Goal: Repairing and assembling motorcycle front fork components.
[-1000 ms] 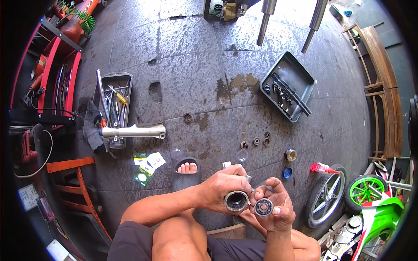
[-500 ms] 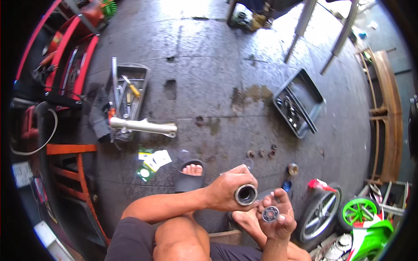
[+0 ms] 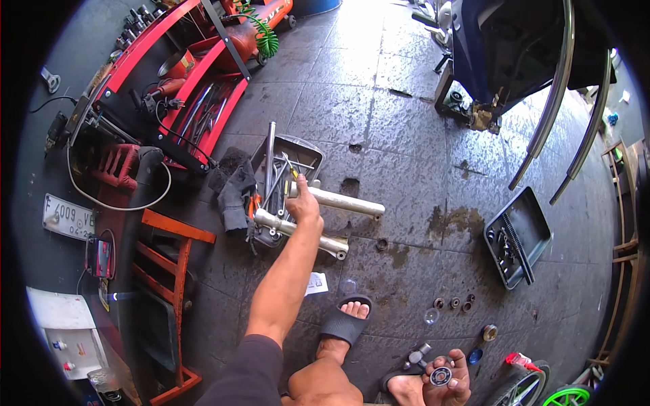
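My left hand [image 3: 302, 201] is stretched forward to the left, closed around a silver motorcycle fork leg [image 3: 349, 201]. That leg lies over the edge of a dark tool tray [image 3: 306, 144]. Nearer to me is a second silver fork leg [image 3: 308, 239], roughly parallel to it. A yellow-handled screwdriver [image 3: 292, 169] and long metal tools show in the tray beside my hand. Low at the right, my right hand [image 3: 458, 379] holds a round ball bearing [image 3: 441, 376] in its fingers, face up. A hammer [image 3: 418, 354] rests on the floor close by.
A grey tray [image 3: 545, 233] of metal parts stands at right, with several small rings [image 3: 455, 302] nearer me. Red tool shelving [image 3: 223, 101] and an orange metal frame [image 3: 177, 271] line the left. Fork tubes [image 3: 558, 88] hang at the upper right.
My left hand has carried the fork leg away from my right hand, forward and left to the tool tray. The bearing stays in my right hand. The view has turned left.
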The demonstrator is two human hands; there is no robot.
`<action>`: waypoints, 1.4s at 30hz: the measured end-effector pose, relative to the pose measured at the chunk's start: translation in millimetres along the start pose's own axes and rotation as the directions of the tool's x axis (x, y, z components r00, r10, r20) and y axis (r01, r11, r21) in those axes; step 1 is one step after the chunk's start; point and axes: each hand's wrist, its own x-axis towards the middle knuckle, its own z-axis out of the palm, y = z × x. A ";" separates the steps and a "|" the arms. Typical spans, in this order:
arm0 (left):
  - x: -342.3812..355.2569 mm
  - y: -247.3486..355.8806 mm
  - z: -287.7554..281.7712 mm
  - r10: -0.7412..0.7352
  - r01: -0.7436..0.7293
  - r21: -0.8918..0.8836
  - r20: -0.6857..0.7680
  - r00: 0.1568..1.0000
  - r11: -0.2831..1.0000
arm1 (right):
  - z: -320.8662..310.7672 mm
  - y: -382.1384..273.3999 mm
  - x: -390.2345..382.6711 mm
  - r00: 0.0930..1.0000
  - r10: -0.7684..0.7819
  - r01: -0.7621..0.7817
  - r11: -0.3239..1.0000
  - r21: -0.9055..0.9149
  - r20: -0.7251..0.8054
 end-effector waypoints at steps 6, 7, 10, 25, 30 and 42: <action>44.1 5.2 -59.0 0.529 -0.536 0.650 0.235 0.816 0.538 | 10.0 6.5 6.7 1.000 0.020 -0.020 1.000 0.018 -0.001; 43.2 5.6 -77.9 0.664 -0.598 0.705 0.241 0.708 0.382 | 10.5 7.5 7.4 1.000 0.014 -0.014 1.000 0.024 0.003; 47.1 0.4 -120.7 0.714 -0.364 0.891 0.068 0.696 0.270 | 8.8 10.0 8.0 0.998 -0.029 0.030 0.999 0.016 -0.062; -183.7 39.4 -115.1 0.556 -0.628 -0.367 0.822 0.126 0.686 | 70.4 -5.8 58.3 0.888 -0.453 0.374 0.601 -0.706 0.084; -250.6 23.6 -118.6 0.321 -0.425 -0.295 0.947 -0.010 0.856 | 90.2 -6.7 86.8 0.842 -0.376 0.407 -0.029 -0.913 0.387; -272.8 5.2 -124.7 0.346 -0.348 -0.402 0.914 -0.212 0.847 | 94.3 -10.6 87.3 0.906 -0.232 0.233 -0.424 -0.875 0.354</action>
